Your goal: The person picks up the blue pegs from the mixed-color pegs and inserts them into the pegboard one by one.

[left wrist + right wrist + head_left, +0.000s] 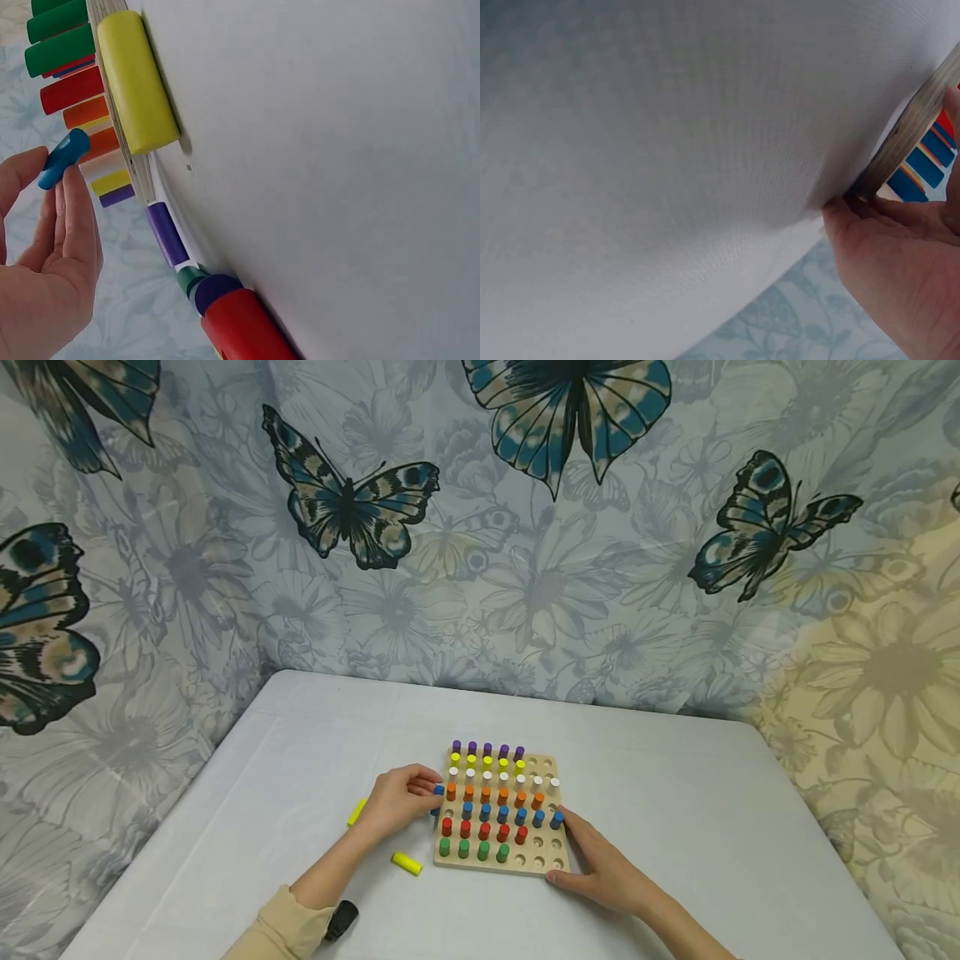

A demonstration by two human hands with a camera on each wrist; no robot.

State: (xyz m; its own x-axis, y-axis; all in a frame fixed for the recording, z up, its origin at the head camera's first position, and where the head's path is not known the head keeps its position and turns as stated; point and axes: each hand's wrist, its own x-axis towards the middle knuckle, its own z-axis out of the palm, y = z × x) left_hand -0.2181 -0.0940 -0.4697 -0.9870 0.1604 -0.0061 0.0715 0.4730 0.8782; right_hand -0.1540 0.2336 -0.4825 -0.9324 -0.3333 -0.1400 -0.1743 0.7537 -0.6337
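Observation:
My left hand (397, 797) is at the left edge of a wooden pegboard (487, 867). It pinches a blue peg (64, 159) between thumb and fingertips, close beside the orange row's end. The board carries rows of purple, yellow, white, orange, blue, red and green pegs. In the blue row (502, 816) the leftmost hole is bare, with pegs in the others. My right hand (603, 864) grips the board's front right corner, thumb at the front edge and fingers along the right side. In the right wrist view, fingertips lie against the wooden edge (904, 142).
Two loose yellow pegs lie left of the board: one near its front corner (407, 863), one partly behind my left hand (357, 812). The left wrist view shows a loose purple peg (169, 234) and a red one (247, 326). A black object (342, 921) sits at my left sleeve.

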